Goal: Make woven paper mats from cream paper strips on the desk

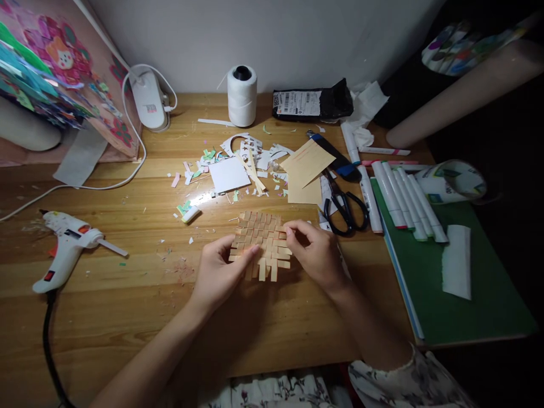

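Note:
A mat woven from tan paper strips [262, 235] is held just above the wooden table, its strip ends sticking out loose along the edges. My left hand [221, 266] grips its left side, thumb on top and fingers hidden underneath. At the right edge, my right hand [317, 255] pinches the end of one strip between thumb and forefinger. Beyond the mat lie tan paper sheets [304, 190], a white paper square [229, 175] and black-handled scissors [346, 209].
A white glue gun [68, 243] with its cord lies at left. Paper scraps [255, 150], a thread spool [242, 96], a black package [310, 103] and a blue-black cutter [338, 158] are behind. Several markers [408, 198] rest on a green board [459, 306] at right.

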`<action>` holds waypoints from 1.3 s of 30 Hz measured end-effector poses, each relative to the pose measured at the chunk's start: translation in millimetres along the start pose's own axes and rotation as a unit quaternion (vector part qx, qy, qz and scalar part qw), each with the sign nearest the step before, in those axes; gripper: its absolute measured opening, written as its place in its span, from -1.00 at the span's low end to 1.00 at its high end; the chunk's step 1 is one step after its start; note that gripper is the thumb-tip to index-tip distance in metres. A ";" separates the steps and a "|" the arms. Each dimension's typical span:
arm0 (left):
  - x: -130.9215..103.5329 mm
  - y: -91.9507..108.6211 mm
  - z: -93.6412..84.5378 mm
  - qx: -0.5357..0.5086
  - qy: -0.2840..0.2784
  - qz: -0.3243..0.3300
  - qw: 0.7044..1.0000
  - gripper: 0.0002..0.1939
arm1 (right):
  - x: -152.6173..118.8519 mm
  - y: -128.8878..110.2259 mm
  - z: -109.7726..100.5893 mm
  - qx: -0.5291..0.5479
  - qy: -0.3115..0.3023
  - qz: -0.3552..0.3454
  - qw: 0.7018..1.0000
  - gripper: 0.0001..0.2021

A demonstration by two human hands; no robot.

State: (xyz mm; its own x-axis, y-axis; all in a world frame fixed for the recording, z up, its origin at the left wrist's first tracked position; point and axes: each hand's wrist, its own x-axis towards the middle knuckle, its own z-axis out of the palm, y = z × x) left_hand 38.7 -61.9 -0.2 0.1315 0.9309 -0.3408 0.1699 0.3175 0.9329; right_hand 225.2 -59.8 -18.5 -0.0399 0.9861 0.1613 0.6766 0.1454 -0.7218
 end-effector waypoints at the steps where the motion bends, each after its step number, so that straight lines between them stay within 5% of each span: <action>1: -0.1 -0.2 0.1 0.005 0.002 -0.001 1.000 -0.81 | 0.0 0.7 0.9 -0.011 0.007 -0.014 1.000 -0.89; 6: -0.3 -1.7 0.4 0.017 0.013 -0.004 1.000 -0.78 | -1.2 0.8 3.9 0.020 0.043 -0.025 0.999 -0.85; 16: -1.5 -2.9 1.8 0.002 0.002 -0.016 1.000 -0.78 | 3.7 1.0 3.6 0.273 0.088 0.119 0.951 -0.82; 22: 0.1 -3.8 0.5 0.002 0.015 -0.018 1.000 -0.77 | 9.3 6.0 -1.1 0.470 -0.004 0.143 0.871 -0.80; 27: 0.6 -2.0 -1.5 0.006 0.030 -0.012 0.999 -0.76 | 13.4 6.2 -10.0 0.561 -0.009 0.121 0.819 -0.84; 30: 0.6 -1.8 -2.1 0.024 0.039 -0.008 0.999 -0.75 | 12.9 5.8 -15.5 0.523 -0.005 0.079 0.848 -0.82; 36: 0.2 -3.0 -0.2 0.093 0.066 0.018 0.993 -0.75 | 8.4 1.7 -15.7 0.297 0.034 0.055 0.953 -0.83; 39: -0.5 -2.8 1.8 0.074 0.048 0.018 0.996 -0.76 | 8.1 0.3 -9.8 0.212 0.071 0.023 0.974 -0.91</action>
State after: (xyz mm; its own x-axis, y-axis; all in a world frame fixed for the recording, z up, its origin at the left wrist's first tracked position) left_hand 39.9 -63.6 -2.8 0.0469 0.9563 -0.2886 0.3107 0.2606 0.9141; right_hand 232.3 -52.5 -10.8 0.1056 0.9756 0.1927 0.3089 0.1520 -0.9389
